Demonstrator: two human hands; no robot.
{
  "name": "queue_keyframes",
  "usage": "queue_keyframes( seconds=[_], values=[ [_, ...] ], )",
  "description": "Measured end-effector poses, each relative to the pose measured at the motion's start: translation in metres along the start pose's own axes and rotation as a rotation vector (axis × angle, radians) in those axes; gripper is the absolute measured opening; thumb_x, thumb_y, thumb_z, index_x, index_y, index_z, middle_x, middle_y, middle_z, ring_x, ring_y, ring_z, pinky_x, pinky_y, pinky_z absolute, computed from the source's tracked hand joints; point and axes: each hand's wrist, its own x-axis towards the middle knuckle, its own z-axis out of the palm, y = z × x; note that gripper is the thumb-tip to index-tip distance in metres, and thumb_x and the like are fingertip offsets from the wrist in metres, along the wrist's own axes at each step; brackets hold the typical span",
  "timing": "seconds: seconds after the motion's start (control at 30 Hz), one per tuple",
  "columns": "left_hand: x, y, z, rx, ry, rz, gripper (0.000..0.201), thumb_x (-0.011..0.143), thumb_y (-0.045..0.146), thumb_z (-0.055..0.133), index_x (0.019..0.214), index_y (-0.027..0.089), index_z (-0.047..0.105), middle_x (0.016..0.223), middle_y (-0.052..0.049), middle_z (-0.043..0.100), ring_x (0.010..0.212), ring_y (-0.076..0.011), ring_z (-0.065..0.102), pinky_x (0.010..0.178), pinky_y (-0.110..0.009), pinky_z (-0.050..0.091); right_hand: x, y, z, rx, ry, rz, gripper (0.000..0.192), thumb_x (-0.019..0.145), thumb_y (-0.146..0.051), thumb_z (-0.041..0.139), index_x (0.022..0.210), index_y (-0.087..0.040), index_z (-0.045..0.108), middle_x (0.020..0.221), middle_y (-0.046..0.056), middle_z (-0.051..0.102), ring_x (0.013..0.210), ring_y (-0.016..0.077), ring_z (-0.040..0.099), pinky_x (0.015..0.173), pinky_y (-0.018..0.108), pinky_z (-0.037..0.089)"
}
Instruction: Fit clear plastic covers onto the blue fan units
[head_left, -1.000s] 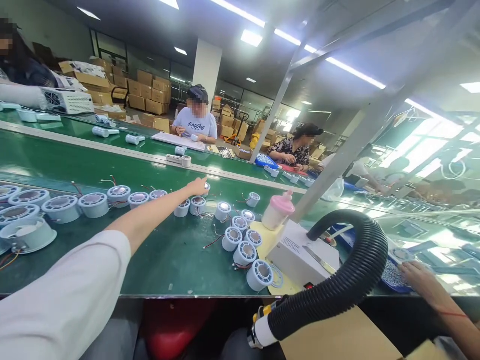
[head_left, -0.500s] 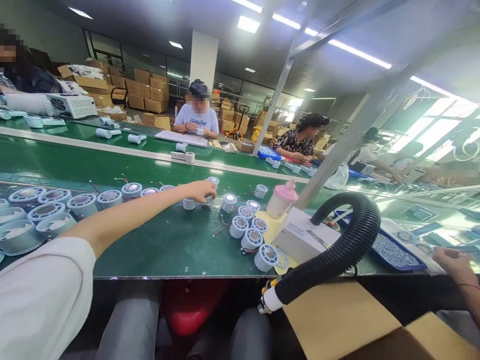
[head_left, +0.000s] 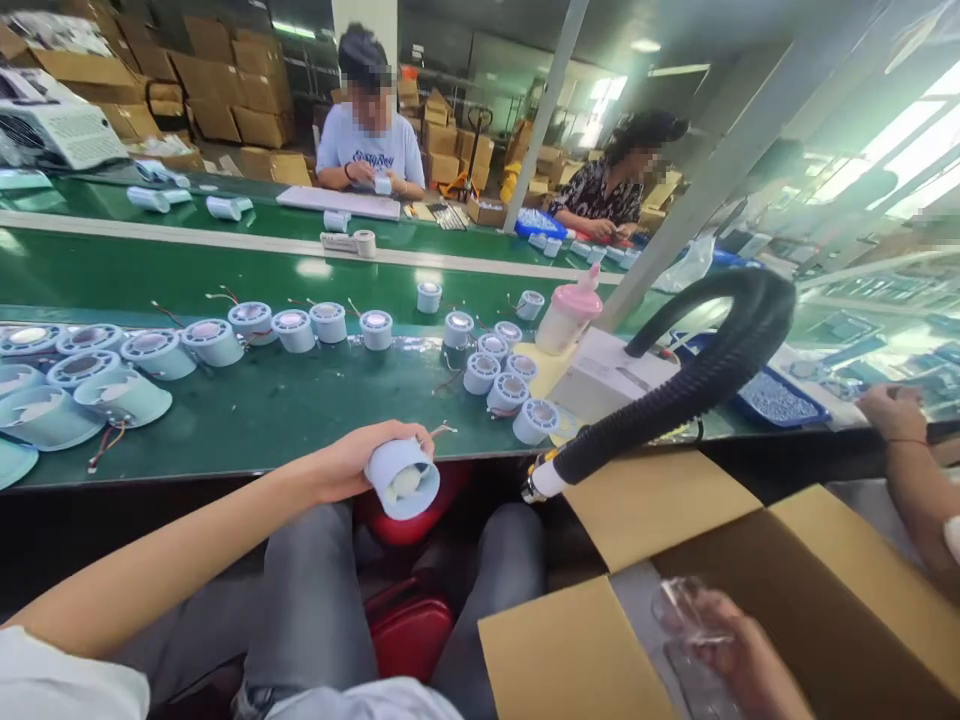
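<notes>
My left hand [head_left: 341, 466] grips a pale blue round fan housing [head_left: 405, 482] just off the near edge of the green belt [head_left: 300, 410], above my lap; a thin wire trails from it. My right hand [head_left: 742, 655] is low inside an open cardboard box [head_left: 825, 585] at the bottom right, blurred, with its fingers around a clear plastic piece [head_left: 681, 606]. Several more pale blue housings [head_left: 300, 328] stand in a row along the belt, and a cluster [head_left: 510, 385] sits near a yellow mat.
A black ribbed hose [head_left: 705, 370] arcs over a white box-shaped unit [head_left: 611, 372]; a pink-capped bottle [head_left: 570, 315] stands behind it. A blue tray [head_left: 772, 400] lies to the right, near a co-worker's hand [head_left: 894, 410]. Two people sit across the belt.
My left arm was stretched far out to the housings on the belt; it has pulled back to the near edge with one housing in hand. My view dropped, and my right hand went into the box.
</notes>
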Motion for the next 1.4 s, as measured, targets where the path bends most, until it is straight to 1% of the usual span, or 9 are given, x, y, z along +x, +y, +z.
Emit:
queue_keyframes(
  seconds=[0.13, 0.27, 0.43, 0.57, 0.7, 0.9, 1.13, 1.23, 1.4],
  values=[
    [-0.013, -0.024, 0.023, -0.091, -0.251, -0.116, 0.039, 0.081, 0.051, 0.047, 0.079, 0.014, 0.061, 0.069, -0.003, 0.057, 0.058, -0.0125, 0.052, 0.052, -0.023, 0.044, -0.025, -0.031, 0.025, -0.004, -0.259, -0.253, 0.043, 0.078, -0.063, 0.053, 0.084, -0.025, 0.072, 0.106, 0.013, 0.070, 0.096, 0.0340, 0.066, 0.079, 0.045, 0.056],
    [-0.014, -0.026, 0.042, 0.318, -0.420, -0.044, 0.031, 0.085, 0.039, 0.046, 0.086, 0.016, 0.066, 0.077, -0.003, 0.062, 0.059, -0.0120, 0.051, 0.049, -0.020, 0.039, -0.063, -0.076, 0.111, -0.442, -0.473, -0.729, 0.046, 0.084, -0.037, 0.059, 0.129, -0.029, 0.055, 0.139, 0.012, 0.049, 0.117, 0.0336, 0.054, 0.091, 0.047, 0.051],
    [-0.024, -0.029, 0.051, 0.846, -0.246, 0.229, 0.023, 0.087, 0.031, 0.049, 0.097, 0.021, 0.068, 0.093, -0.004, 0.061, 0.083, -0.0177, 0.057, 0.076, -0.027, 0.042, -0.064, -0.081, 0.171, -0.620, -0.479, -0.808, 0.026, 0.078, -0.012, 0.061, 0.099, -0.025, 0.069, 0.135, 0.011, 0.049, 0.115, 0.0311, 0.052, 0.091, 0.048, 0.050],
    [-0.028, -0.044, 0.051, 0.725, -0.037, 0.239, 0.023, 0.085, 0.034, 0.055, 0.102, 0.021, 0.061, 0.098, -0.003, 0.059, 0.086, -0.0178, 0.057, 0.077, -0.028, 0.043, -0.061, -0.077, 0.173, -0.385, -0.573, -0.598, 0.005, 0.079, -0.018, 0.065, 0.076, -0.021, 0.065, 0.121, 0.009, 0.055, 0.112, 0.0252, 0.055, 0.092, 0.039, 0.049],
    [-0.027, -0.062, 0.052, 0.490, 0.065, 0.278, 0.045, 0.077, 0.040, 0.068, 0.117, 0.024, 0.056, 0.103, -0.004, 0.055, 0.090, -0.0180, 0.056, 0.077, -0.028, 0.046, -0.064, -0.084, 0.172, -0.216, -0.523, -0.472, 0.024, 0.089, -0.026, 0.052, 0.069, -0.020, 0.064, 0.108, 0.009, 0.057, 0.097, 0.0213, 0.061, 0.084, 0.034, 0.050],
    [-0.023, -0.083, 0.050, 0.563, -0.052, 0.434, 0.061, 0.060, 0.047, 0.080, 0.116, 0.027, 0.063, 0.104, -0.007, 0.052, 0.099, -0.0232, 0.053, 0.088, -0.038, 0.046, -0.062, -0.090, 0.171, -0.022, -0.483, -0.256, 0.027, 0.075, -0.030, 0.067, 0.051, -0.019, 0.059, 0.097, 0.009, 0.063, 0.093, 0.0236, 0.061, 0.062, 0.028, 0.051],
    [-0.030, -0.078, 0.053, 0.316, -0.164, 0.305, 0.061, 0.071, 0.033, 0.075, 0.127, 0.025, 0.053, 0.126, -0.009, 0.057, 0.113, -0.0244, 0.056, 0.097, -0.038, 0.046, -0.051, -0.083, 0.167, 0.208, -0.530, -0.067, 0.026, 0.071, -0.040, 0.073, 0.054, -0.021, 0.069, 0.093, 0.008, 0.070, 0.093, 0.0244, 0.065, 0.075, 0.036, 0.055],
    [-0.034, -0.077, 0.054, 0.043, -0.159, 0.127, 0.061, 0.072, 0.028, 0.075, 0.127, 0.023, 0.050, 0.127, -0.010, 0.056, 0.109, -0.0225, 0.059, 0.091, -0.036, 0.050, -0.052, -0.081, 0.163, 0.245, -0.647, -0.129, 0.021, 0.067, -0.041, 0.079, 0.077, -0.023, 0.074, 0.120, 0.009, 0.065, 0.110, 0.0292, 0.061, 0.081, 0.040, 0.057],
    [-0.039, -0.080, 0.057, -0.211, -0.140, 0.051, 0.059, 0.072, 0.025, 0.074, 0.125, 0.023, 0.049, 0.122, -0.009, 0.058, 0.100, -0.0191, 0.061, 0.085, -0.033, 0.052, -0.060, -0.075, 0.156, -0.096, -0.625, -0.600, 0.040, 0.073, -0.025, 0.077, 0.112, -0.025, 0.067, 0.132, 0.010, 0.057, 0.121, 0.0278, 0.055, 0.101, 0.042, 0.047]
  ],
)
